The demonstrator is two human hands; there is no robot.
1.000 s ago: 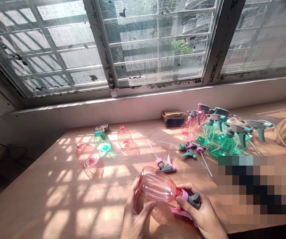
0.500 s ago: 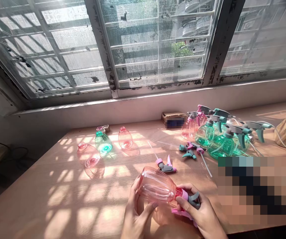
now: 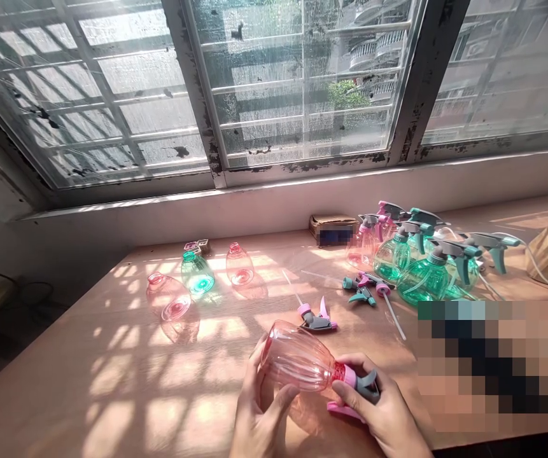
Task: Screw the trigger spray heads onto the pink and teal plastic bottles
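Observation:
A clear pink spray bottle (image 3: pixel 297 357) lies on its side in both my hands, just above the wooden table (image 3: pixel 87 381). My left hand (image 3: pixel 261 416) cups the bottle's body from below, fingers curled round it. My right hand (image 3: pixel 381 413) grips the pink collar and the grey and pink trigger head (image 3: pixel 362 385) at the bottle's neck. A loose pink and grey trigger head with its tube (image 3: pixel 316 318) lies on the table just beyond the bottle.
Three headless bottles lie at the left: two pink (image 3: pixel 171 304) (image 3: pixel 239 263), one green (image 3: pixel 196 272). A cluster of assembled green and pink spray bottles (image 3: pixel 417 261) stands at the right, loose trigger heads (image 3: pixel 364 286) before it. A small box (image 3: pixel 333 228) sits by the window sill.
My right hand has turned the trigger head slightly on the bottle's neck. The bottle has dipped a little toward the table. Nothing else has moved.

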